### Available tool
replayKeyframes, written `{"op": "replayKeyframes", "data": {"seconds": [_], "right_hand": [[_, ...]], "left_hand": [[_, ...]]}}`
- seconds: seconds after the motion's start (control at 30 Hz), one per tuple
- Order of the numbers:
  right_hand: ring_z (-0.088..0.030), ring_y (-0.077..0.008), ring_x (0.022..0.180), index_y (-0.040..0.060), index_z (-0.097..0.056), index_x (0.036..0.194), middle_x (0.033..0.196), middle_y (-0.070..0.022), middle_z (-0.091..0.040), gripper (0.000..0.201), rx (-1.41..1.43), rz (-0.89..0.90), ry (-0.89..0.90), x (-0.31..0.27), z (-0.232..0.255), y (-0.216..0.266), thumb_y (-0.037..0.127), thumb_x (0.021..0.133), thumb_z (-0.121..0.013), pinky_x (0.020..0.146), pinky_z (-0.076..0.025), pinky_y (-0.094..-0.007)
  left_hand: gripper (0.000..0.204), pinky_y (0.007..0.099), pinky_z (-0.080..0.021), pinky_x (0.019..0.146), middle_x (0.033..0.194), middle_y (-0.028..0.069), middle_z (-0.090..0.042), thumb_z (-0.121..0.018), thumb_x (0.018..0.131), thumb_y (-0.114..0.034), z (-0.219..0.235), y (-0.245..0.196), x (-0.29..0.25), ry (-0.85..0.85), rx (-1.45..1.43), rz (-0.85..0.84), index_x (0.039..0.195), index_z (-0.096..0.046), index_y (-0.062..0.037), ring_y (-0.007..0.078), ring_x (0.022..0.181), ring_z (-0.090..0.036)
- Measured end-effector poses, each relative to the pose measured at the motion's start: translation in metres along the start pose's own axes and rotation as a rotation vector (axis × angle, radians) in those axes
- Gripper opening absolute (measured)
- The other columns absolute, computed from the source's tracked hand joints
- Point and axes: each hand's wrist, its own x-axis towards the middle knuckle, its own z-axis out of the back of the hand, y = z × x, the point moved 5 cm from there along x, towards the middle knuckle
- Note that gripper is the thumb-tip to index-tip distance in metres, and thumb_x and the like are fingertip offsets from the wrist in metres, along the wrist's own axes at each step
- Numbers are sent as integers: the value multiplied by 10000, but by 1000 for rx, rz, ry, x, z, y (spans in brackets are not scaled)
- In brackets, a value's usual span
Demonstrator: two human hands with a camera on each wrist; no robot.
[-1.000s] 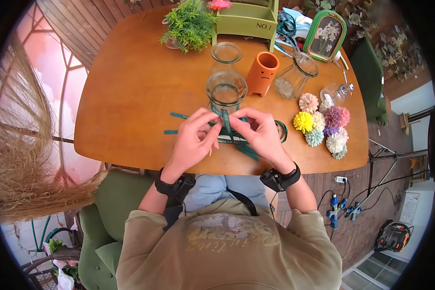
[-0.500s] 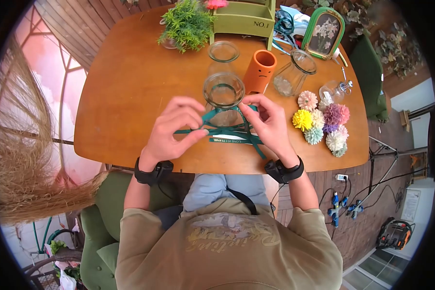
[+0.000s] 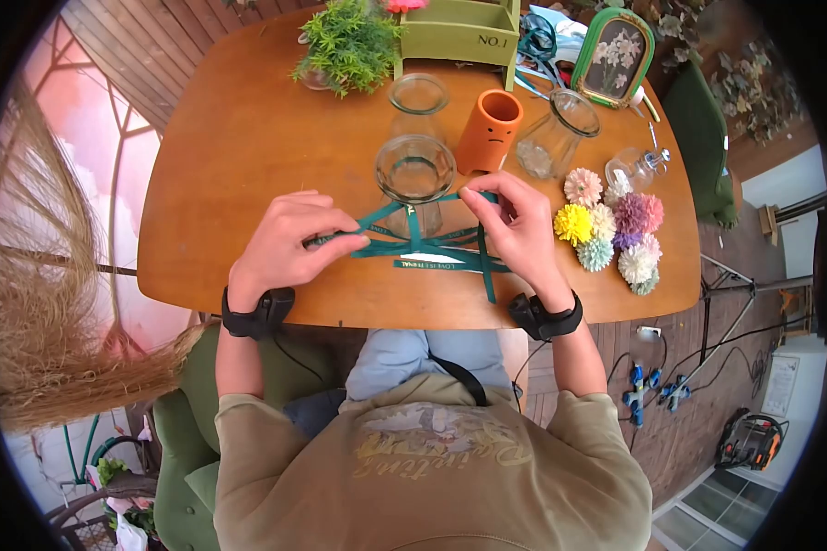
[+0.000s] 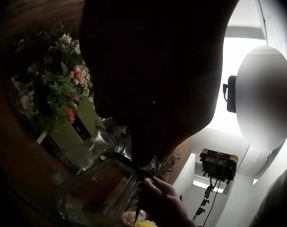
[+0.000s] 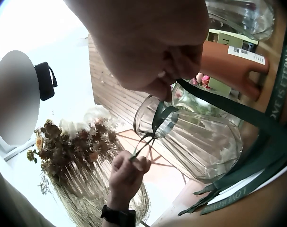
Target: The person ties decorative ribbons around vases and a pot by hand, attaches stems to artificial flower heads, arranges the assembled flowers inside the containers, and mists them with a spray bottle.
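Observation:
A dark green printed ribbon [image 3: 413, 230] is looped at the neck of a clear glass vase [image 3: 415, 171], with strands spreading to both sides. My left hand [image 3: 289, 241] pinches the ribbon left of the vase between thumb and fingers. On the right, my right hand [image 3: 516, 225] pinches another part of it close to the rim. The right wrist view shows the ribbon [image 5: 161, 117] knotted at the vase neck and my left hand [image 5: 128, 175] gripping its end. In the dark left wrist view, the vase [image 4: 98, 191] stands below the hand.
A second glass vase [image 3: 418, 95] stands behind, with an orange pot [image 3: 489, 136] and another vase [image 3: 547, 145] to its right. Pompom flowers [image 3: 616, 230] lie at the right. Along the back are a green plant [image 3: 347, 48], a green planter [image 3: 455, 35] and a framed picture [image 3: 613, 60].
Both hands have moved apart from the vase front, the left one farther out to the left. The ribbon between them is now drawn out sideways, with a strand hanging at the front.

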Motion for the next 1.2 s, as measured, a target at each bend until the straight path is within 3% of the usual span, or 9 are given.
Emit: {"op": "replayKeyframes", "data": {"seconds": [0.13, 0.23, 0.3, 0.33, 0.53, 0.7, 1.03, 1.13, 1.2], "right_hand": [[-495, -88, 588, -1, -728, 980, 789, -53, -665, 107, 5, -35, 4, 0, -2, -4, 93, 935, -754, 535, -393, -260], [-493, -87, 589, 0, -728, 982, 778, -49, -661, 114, 12, -51, -5, 0, -1, -6, 102, 938, -753, 535, -392, -263], [-492, -86, 590, 1, -728, 984, 772, -45, -659, 119, 26, -72, 0, -1, -1, -10, 108, 939, -754, 535, -392, -265], [-490, -84, 589, 1, -727, 981, 768, -43, -657, 120, 16, -67, -17, -1, -1, -10, 109, 938, -756, 533, -390, -264], [-482, -80, 576, 2, -726, 969, 766, -39, -659, 114, 16, -81, -14, -5, 3, -10, 107, 937, -756, 528, -381, -258], [-475, -74, 565, 2, -726, 967, 753, -36, -659, 109, -29, -35, -1, -8, 8, 3, 104, 939, -752, 521, -378, -260], [-520, -82, 553, 4, -723, 949, 745, -51, -683, 84, -61, -11, -1, -13, 11, 0, 83, 932, -748, 512, -401, -254], [-544, -110, 549, 5, -719, 955, 743, -64, -680, 75, -130, 59, -19, -10, 15, 3, 75, 934, -739, 514, -416, -264], [-561, -128, 548, 7, -716, 963, 743, -71, -679, 73, -161, 72, -15, -11, 17, 5, 73, 937, -731, 518, -429, -272]], "left_hand": [[80, 359, -432, 632, 685, 68, -646, -823, 824, -85, -5, -5, 3, 16, -115, -72, 858, -766, -40, 206, 667, -593], [37, 336, -482, 640, 727, 74, -697, -761, 860, -28, -11, -6, 0, -151, -355, -238, 897, -764, -31, 180, 685, -649], [26, 292, -471, 582, 670, 78, -659, -755, 894, -40, -13, 4, -12, -88, -446, 90, 916, -760, -26, 168, 627, -649], [26, 292, -471, 582, 670, 78, -659, -755, 894, -40, -9, 4, -11, -89, -446, 92, 916, -760, -26, 168, 627, -649], [126, 280, -370, 497, 618, 73, -608, -743, 937, -109, 8, 10, -15, -125, 66, 272, 887, -733, 6, 107, 514, -500], [222, 325, -318, 481, 573, 122, -488, -753, 935, -129, 13, 3, -18, -203, 331, 245, 779, -679, 9, 202, 481, -406], [373, 393, -279, 486, 578, 144, -422, -713, 972, -143, 14, 19, -31, -250, 281, 300, 699, -546, 48, 268, 512, -296], [344, 350, -313, 483, 552, 128, -452, -698, 985, -137, 8, 13, -30, -261, 310, 288, 709, -601, 45, 219, 481, -376], [199, 284, -407, 512, 603, 80, -568, -662, 1018, -135, -7, 18, -35, -173, -52, 496, 915, -692, 32, 153, 549, -575]]}}
